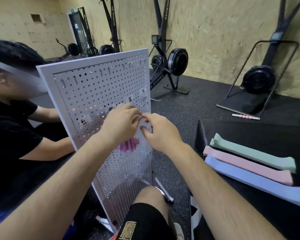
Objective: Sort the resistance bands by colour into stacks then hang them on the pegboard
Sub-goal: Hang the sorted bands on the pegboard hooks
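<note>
Shows left hand [121, 125] and right hand [160, 134] fingertip to fingertip against pegboard [93, 87]; cannot tell what either grips. Hides tops of dark pink bands [128, 145] fanned beneath left hand. Shows green stack [253, 153], pink stack [246, 164] and blue stack [255, 181] side by side on black bench [249, 129], right.

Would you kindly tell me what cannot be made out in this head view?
All head view:
1. The peg, and what either grip holds: hidden behind the left hand and right hand.
2. Top of the pink bands: covered by the left wrist.
3. The pegboard labels: too blurred to read.
</note>
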### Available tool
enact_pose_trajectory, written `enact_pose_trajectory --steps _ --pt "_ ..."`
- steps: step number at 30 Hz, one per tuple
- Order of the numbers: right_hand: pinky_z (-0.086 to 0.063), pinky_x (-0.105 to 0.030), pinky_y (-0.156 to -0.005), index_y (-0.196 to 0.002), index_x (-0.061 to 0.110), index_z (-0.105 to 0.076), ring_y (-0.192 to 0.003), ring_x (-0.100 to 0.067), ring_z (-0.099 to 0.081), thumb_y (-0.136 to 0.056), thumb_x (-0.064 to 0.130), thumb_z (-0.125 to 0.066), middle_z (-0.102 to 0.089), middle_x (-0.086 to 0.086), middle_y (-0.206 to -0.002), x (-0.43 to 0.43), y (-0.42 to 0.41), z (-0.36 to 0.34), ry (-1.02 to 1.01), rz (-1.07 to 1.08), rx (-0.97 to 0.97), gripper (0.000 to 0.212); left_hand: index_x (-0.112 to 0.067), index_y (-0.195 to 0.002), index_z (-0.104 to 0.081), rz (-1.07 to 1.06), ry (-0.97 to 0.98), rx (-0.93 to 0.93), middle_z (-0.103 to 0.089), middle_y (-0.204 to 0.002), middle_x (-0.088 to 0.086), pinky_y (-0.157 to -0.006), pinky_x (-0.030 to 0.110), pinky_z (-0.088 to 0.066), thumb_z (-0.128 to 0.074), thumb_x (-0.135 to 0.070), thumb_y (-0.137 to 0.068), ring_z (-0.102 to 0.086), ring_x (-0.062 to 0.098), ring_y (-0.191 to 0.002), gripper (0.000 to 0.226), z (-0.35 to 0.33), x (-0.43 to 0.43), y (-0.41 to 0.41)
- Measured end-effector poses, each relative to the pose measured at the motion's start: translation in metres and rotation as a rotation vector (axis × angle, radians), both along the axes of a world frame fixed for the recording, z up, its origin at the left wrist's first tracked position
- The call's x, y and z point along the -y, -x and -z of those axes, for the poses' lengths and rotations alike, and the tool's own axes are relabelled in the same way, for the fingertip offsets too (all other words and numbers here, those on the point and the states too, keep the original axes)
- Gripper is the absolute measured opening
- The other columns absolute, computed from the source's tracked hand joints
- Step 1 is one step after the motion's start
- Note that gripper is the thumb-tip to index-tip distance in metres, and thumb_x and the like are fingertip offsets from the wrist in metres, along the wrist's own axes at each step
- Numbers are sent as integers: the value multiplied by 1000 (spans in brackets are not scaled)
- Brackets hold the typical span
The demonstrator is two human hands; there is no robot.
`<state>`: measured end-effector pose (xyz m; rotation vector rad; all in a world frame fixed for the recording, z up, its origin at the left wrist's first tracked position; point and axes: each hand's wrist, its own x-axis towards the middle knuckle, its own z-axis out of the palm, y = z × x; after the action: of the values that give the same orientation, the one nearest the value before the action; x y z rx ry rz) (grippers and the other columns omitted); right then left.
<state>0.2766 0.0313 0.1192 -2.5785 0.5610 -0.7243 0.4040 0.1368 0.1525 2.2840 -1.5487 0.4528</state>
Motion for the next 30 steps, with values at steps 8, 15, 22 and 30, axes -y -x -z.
enact_pose_trajectory --steps 8,15,22,30 --pt "-52 -45 -91 -137 29 -53 -118 -27 -55 -94 29 -55 -61 1 -128 50 118 30 52 276 -149 44 -14 -139 -56 244 -73 -92 -59 -136 6 -99 45 -47 -55 -24 -97 -55 31 -122 43 55 80 111" --pt "-51 -43 -95 -143 32 -50 -125 -26 -55 -93 30 -56 -61 4 -136 91 236 94 -140 538 -318 50 -14 -136 -55 492 -239 -277 -60 -134 6 -94 41 -45 -57 -25 -98 -54 30 -122 40 133 158 215" --pt "-44 -38 -87 -131 24 -57 -116 -29 -53 -96 27 -52 -61 -1 -123 122 287 143 -179 668 -472 35 -12 -119 -63 575 -466 -224 -62 -120 9 -92 46 -46 -47 -35 -89 -57 35 -110 41 188 220 257" --pt "-45 -39 -86 -114 22 -61 -117 -26 -43 -99 38 -55 -55 0 -117 159 292 152 -171 605 -613 23 -13 -104 -63 625 -554 -177 -56 -110 5 -89 44 -47 -69 -34 -93 -48 27 -107 24 199 256 252"
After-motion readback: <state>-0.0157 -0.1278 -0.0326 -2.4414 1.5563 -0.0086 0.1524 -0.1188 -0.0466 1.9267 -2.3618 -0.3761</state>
